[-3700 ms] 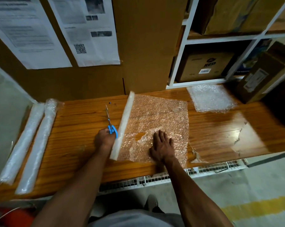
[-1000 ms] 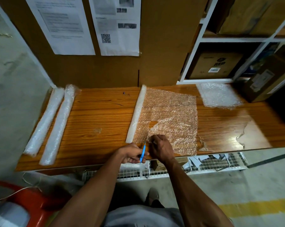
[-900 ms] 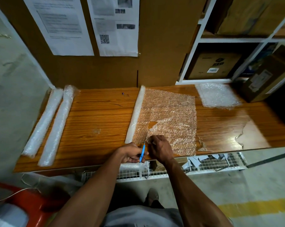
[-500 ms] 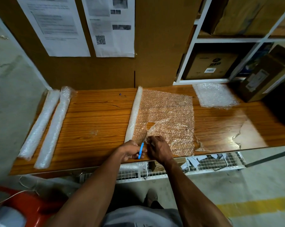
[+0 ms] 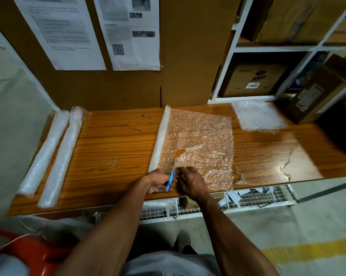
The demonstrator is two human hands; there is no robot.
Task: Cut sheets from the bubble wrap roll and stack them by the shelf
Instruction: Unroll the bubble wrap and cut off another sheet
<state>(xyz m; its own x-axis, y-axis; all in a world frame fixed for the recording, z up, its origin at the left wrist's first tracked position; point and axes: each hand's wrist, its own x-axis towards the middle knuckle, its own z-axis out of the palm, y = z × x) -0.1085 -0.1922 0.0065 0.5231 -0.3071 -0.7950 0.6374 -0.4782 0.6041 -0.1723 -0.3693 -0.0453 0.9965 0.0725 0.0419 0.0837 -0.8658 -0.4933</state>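
Observation:
A bubble wrap roll [image 5: 161, 138] lies across the wooden table [image 5: 116, 148], with a sheet [image 5: 204, 144] unrolled to its right. The sheet has a torn gap near its middle. My left hand [image 5: 158, 181] grips blue-handled scissors [image 5: 170, 179] at the sheet's near edge, blades pointing away from me just right of the roll. My right hand [image 5: 190, 181] pinches the sheet's near edge beside the blades. A stack of cut sheets [image 5: 257, 116] lies at the back right by the white shelf [image 5: 225, 76].
Two more bubble wrap rolls [image 5: 54, 154] lie at the table's left end. Cardboard boxes [image 5: 317, 92] stand on and beside the shelf. A cardboard wall with papers backs the table. A wire basket [image 5: 247, 200] hangs under the front edge. A red object [image 5: 28, 253] sits lower left.
My left hand carried the scissors from the roll's left side to the sheet's near edge. My right hand slid from flat on the sheet to pinching its edge. In the last second, little moved.

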